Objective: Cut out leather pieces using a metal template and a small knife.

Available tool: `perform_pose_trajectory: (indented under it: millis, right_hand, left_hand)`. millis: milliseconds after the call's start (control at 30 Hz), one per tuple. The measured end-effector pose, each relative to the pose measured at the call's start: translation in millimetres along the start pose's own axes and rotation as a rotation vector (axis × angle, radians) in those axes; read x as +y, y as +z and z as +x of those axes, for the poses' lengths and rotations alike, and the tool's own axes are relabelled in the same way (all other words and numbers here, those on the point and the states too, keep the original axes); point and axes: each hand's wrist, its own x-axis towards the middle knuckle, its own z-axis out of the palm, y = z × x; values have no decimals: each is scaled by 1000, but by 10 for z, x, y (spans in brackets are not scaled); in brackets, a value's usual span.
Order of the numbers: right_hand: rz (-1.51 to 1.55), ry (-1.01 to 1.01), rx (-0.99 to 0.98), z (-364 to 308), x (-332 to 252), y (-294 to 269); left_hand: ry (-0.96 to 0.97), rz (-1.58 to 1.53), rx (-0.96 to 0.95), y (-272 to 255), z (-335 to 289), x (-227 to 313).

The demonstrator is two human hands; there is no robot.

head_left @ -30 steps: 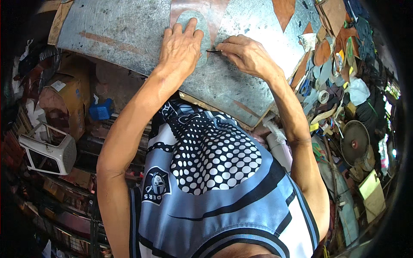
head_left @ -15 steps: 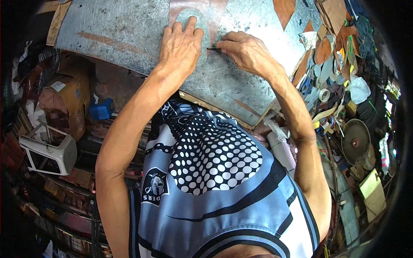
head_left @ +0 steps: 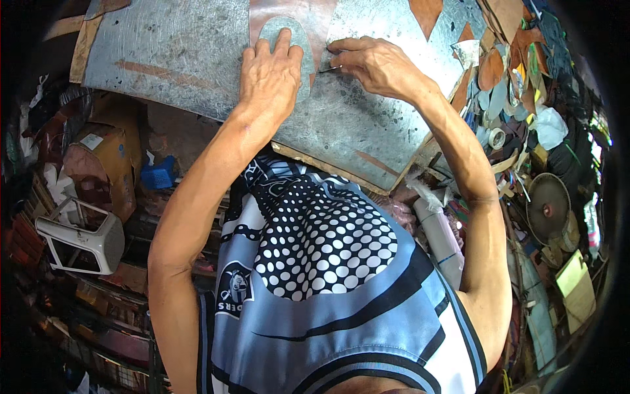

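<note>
My left hand (head_left: pixel 270 79) lies with its fingers stretched out, pressing flat on a grey rounded, sole-shaped piece (head_left: pixel 306 73). Beneath that piece shows a reddish-brown sheet (head_left: pixel 320 21) that looks like leather. Just to the right, my right hand (head_left: pixel 384 67) pinches a small dark blade (head_left: pixel 326 67) between thumb and fingers. The blade sits beside the right edge of the grey piece; its exact tip is hard to make out. Both hands rest over a scratched metal-topped table (head_left: pixel 184 39).
Brown leather offcuts (head_left: pixel 426 16) lie at the table's far right. A heap of scraps with a tape roll (head_left: pixel 497 138) and a white plastic bag (head_left: pixel 550 126) crowds the right side. A white plastic stool (head_left: pixel 108 246), cardboard box (head_left: pixel 118 167) and blue basket (head_left: pixel 159 174) stand at left.
My right hand and the blade have moved slightly away from me along the grey piece's right edge. The left hand stays pressed on the piece. The view has shifted a little.
</note>
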Motion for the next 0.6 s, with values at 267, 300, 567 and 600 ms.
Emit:
perform_pose_trajectory:
  millis: [267, 300, 567, 600]
  right_hand:
    - [448, 406, 349, -363, -490, 322]
    - [494, 484, 451, -366, -703, 465]
    - [496, 714, 797, -115, -1326, 943]
    - [500, 719, 802, -106, -1345, 941]
  left_hand:
    - [22, -53, -56, -51, 61, -12]
    - [54, -45, -56, -45, 76, -18]
    - [100, 27, -25, -36, 118, -20]
    - [101, 25, -38, -34, 121, -37]
